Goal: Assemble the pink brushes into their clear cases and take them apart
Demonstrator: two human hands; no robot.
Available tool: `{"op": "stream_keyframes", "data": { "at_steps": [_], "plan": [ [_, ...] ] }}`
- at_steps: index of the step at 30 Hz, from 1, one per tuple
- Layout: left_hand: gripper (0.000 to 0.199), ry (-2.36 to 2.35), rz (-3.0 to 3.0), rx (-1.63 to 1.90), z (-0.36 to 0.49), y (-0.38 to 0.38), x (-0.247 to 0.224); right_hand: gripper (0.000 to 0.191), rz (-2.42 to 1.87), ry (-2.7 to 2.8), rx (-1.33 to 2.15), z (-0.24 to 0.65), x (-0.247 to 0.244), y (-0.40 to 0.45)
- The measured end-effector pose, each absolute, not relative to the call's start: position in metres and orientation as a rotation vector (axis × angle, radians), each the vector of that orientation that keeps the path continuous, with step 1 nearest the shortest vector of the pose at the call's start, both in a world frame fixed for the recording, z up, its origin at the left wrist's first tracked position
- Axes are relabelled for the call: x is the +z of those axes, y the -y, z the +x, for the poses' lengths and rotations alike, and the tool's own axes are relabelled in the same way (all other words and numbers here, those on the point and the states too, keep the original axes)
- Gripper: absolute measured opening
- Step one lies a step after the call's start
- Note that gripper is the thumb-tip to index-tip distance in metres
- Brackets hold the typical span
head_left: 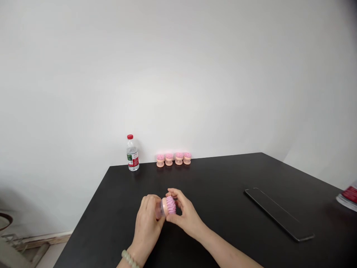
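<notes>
We hold a pink-bristled brush with a clear cylindrical body (169,206) above the black table (212,178), near its front edge. Our left hand's (146,227) fingers curl around the clear end; our right hand's (187,216) fingers pinch the bristled head. Four upright peach-based pink brushes (174,159) line the far edge (a red-capped clear plastic water bottle (132,153) stands just left), well apart from our hands, and a long flat black tray (279,214) lies toward the right edge.

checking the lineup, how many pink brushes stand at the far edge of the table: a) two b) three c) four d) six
c, four pink-bristled brushes stand in a row at the far edge, right of the water bottle.
</notes>
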State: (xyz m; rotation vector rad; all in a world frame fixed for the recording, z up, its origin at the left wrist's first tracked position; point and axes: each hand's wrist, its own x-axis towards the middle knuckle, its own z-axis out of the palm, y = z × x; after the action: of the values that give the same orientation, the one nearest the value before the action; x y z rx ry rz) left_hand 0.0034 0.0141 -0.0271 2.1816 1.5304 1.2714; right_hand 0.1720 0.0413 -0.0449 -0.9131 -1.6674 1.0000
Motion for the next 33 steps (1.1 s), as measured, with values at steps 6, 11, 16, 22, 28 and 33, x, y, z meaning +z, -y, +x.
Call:
{"op": "stream_keyframes", "data": {
  "at_steps": [6, 11, 16, 22, 28, 33],
  "plan": [
    [0.025, -1.481, 2.313, 1.367, 0.001, -0.016, -0.036, 0.023, -0.950, 1.661, 1.086, 0.171, -0.044, -0.044],
    [0.031, -1.493, 2.311, 1.357, 0.001, -0.019, -0.039, 0.049, -0.879, 1.661, 1.087, 0.171, -0.039, -0.040],
    [0.032, -1.497, 2.288, 1.357, 0.001, -0.018, -0.038, 0.074, -0.856, 1.622, 1.127, 0.172, -0.045, -0.043],
    [0.027, -1.496, 2.325, 1.352, 0.001, -0.018, -0.040, 0.049, -0.931, 1.590, 1.176, 0.172, -0.048, -0.047],
    [0.029, -1.509, 2.286, 1.361, 0.001, -0.019, -0.038, 0.067, -0.909, 1.615, 1.163, 0.172, -0.049, -0.045],
    [0.030, -1.504, 2.308, 1.332, 0.001, -0.017, -0.038, 0.052, -1.004, 1.636, 1.120, 0.172, -0.051, -0.046]
  ]
}}
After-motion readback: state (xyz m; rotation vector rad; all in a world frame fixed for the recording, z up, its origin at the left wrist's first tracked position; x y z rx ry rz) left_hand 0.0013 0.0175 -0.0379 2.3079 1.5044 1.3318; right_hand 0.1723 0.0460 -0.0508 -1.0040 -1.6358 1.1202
